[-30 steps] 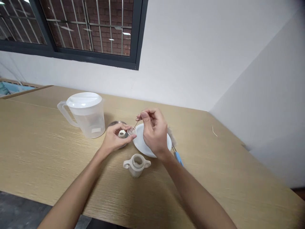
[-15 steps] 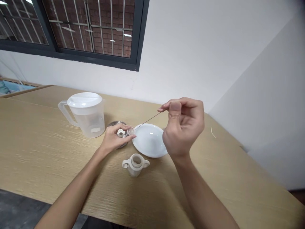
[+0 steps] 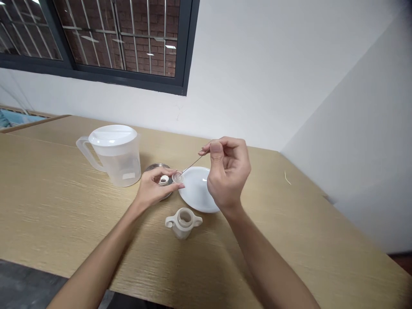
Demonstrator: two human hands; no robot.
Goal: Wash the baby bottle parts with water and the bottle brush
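Clear little silicone valve (image 3: 177, 176) pinched in left hand (image 3: 153, 189); right hand (image 3: 227, 176) pinches thin wire brush (image 3: 191, 165), pushed back in, beside round white plate (image 3: 195, 193).

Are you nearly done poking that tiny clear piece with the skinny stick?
Partly. Done: the two-handled cup stands open, apart from its small parts. In hand: the left hand pinches the clear piece while the right hand threads a thin wire into it. Left: a white ring lies by the left fingers, unattached.
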